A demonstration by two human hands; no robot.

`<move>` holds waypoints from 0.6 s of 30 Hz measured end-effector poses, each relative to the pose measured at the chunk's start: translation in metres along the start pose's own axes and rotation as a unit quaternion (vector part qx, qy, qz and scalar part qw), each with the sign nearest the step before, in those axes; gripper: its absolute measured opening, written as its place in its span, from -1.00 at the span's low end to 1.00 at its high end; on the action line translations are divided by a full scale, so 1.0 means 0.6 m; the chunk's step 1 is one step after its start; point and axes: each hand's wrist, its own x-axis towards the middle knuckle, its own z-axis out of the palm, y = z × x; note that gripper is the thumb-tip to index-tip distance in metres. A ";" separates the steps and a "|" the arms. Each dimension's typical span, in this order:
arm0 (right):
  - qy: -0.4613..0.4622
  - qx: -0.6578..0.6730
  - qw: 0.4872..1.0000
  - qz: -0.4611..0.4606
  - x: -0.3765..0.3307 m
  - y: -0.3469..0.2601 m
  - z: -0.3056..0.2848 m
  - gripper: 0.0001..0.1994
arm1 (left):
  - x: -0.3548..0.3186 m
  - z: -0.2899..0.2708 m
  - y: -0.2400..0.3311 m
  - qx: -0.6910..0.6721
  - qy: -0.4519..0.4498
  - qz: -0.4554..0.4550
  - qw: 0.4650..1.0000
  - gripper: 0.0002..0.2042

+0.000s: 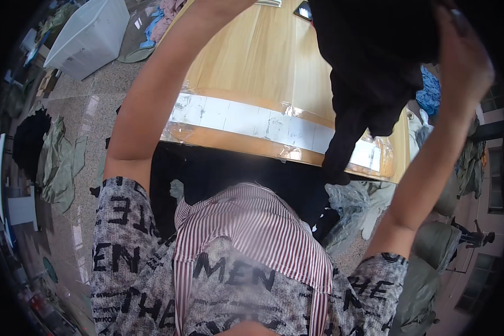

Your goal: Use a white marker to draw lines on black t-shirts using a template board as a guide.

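Observation:
A black garment (369, 73) hangs over the right part of a wood-grain table (252, 61), its lower end dangling past the near edge. My right hand (465, 61) is raised at the upper right, fingers closed on the side of the cloth. The cloth's top runs out of the picture, so its full shape is hidden. My left forearm (162, 84) reaches up over the table's left side and leaves at the upper edge; the left hand itself is cut off.
A taped white paper strip (252, 120) lines the table's near edge. A dark phone (304, 11) lies at the far side. A white plastic bin (89, 42) stands at far left, near green cloth (59, 162). Blue cloth (429, 92) and clear plastic bags (347, 210) lie at right.

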 end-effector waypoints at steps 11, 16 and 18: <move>-0.317 0.196 0.901 0.222 -0.464 -0.159 0.130 -0.82 | -0.398 -0.168 -0.034 -0.021 -0.126 -0.496 0.859 -0.90; -0.319 0.241 0.872 0.281 -0.474 -0.157 0.127 -0.79 | -0.444 -0.171 -0.005 -0.020 -0.089 -0.487 0.868 -0.88; -0.321 0.241 0.871 0.283 -0.475 -0.157 0.124 -0.79 | -0.453 -0.167 0.002 -0.033 -0.074 -0.489 0.869 -0.86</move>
